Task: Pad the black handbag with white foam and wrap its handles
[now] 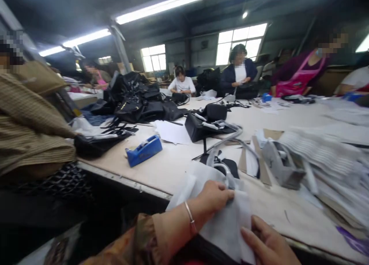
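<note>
A thin white wrapping sheet (198,180) lies around something at the table's front edge. My left hand (216,195), with a bangle on its wrist, is closed with thumb and fingers pinching the sheet near a pale wrapped handle (227,172). Lower right, my right hand (266,240) grips the sheet's right edge between thumb and fingers. Dark material (207,251) shows beneath the sheet; most of it is hidden. Just beyond my hands stands a black handbag (198,128), its long strap (238,132) wrapped in pale film.
A blue tape dispenser (144,150) stands left of my hands, a grey tape dispenser (282,165) to the right. Black bags (135,99) are heaped at the back left. White foam sheets (323,149) pile up at right. Several people work around the table (115,157).
</note>
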A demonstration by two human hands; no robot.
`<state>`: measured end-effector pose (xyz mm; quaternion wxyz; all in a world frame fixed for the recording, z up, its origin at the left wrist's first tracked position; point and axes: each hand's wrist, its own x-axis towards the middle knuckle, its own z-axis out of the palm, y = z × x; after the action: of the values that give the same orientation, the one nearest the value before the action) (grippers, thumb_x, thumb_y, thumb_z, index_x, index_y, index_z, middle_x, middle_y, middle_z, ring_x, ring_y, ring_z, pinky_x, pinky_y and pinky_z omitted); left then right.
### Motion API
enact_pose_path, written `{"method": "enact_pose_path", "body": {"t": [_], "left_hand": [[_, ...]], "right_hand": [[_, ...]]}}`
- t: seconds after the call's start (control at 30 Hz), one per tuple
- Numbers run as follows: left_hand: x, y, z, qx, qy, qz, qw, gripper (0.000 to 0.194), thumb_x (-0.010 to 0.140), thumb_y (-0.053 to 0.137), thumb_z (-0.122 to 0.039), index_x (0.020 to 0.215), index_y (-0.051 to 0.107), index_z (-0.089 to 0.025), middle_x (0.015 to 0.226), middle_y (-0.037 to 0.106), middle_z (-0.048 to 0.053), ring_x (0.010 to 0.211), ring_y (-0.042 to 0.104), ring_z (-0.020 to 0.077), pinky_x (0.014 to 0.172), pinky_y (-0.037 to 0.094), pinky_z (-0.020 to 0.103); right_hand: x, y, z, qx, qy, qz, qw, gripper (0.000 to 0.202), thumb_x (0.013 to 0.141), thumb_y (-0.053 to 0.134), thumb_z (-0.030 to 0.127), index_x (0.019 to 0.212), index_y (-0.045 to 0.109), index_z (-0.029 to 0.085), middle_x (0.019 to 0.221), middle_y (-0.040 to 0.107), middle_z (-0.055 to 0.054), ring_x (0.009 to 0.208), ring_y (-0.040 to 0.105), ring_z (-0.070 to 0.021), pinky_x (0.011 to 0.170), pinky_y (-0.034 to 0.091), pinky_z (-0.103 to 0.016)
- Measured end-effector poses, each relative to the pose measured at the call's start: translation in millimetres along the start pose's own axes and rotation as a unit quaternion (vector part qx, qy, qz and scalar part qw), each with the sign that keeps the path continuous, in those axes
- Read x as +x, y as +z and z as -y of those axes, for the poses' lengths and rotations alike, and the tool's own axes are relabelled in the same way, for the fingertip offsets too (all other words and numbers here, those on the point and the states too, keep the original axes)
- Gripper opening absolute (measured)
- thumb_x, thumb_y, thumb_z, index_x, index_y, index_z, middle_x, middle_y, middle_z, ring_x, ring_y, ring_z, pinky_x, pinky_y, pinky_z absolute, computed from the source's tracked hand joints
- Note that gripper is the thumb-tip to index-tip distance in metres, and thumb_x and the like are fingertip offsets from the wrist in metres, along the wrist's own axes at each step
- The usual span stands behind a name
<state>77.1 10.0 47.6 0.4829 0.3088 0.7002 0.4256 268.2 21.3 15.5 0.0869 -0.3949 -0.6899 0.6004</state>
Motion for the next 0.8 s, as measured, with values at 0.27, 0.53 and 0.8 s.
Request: {"method": "enact_pose_path", "body": {"t": [0.27,0.53,0.8], "left_hand": [[-15.4,-5.5,7.0,0.038,0.083,0.026,0.996,0.016,0.076,0.053,-0.024,0.064,0.06,-0.016,0.06,0.049,-0.002,0.059,0.041,0.0134,0.054,0.028,0.026],[-16.9,-13.3,8.4,0.168,0.184,0.001,0.969,0.007,0.073,0.057,-0.015,0.071,0.064,-0.016,0.084,0.06,0.004,0.083,0.053,0.02,0.074,0.038,0.029],[-23.1,-13.4,4.6,0.122,0.209,0.054,0.969,0.017,0.083,0.047,-0.014,0.079,0.063,-0.018,0.082,0.069,0.003,0.077,0.059,0.0179,0.069,0.039,0.026]], "right_hand": [[5.4,6.2,14.7,0.056,-0.025,-0.014,0.998,0.051,0.08,0.063,0.067,0.078,0.052,0.018,0.07,0.053,0.0,0.064,0.048,-0.0129,0.056,0.039,-0.024],[15.5,8.7,0.8,0.186,0.013,0.019,0.982,0.052,0.079,0.068,0.067,0.08,0.047,0.019,0.06,0.048,0.005,0.048,0.038,-0.0074,0.044,0.025,-0.02],[15.1,1.9,13.7,0.202,0.006,0.056,0.978,0.051,0.08,0.07,0.063,0.098,0.062,0.016,0.073,0.061,-0.002,0.056,0.05,-0.0105,0.05,0.037,-0.021]]}}
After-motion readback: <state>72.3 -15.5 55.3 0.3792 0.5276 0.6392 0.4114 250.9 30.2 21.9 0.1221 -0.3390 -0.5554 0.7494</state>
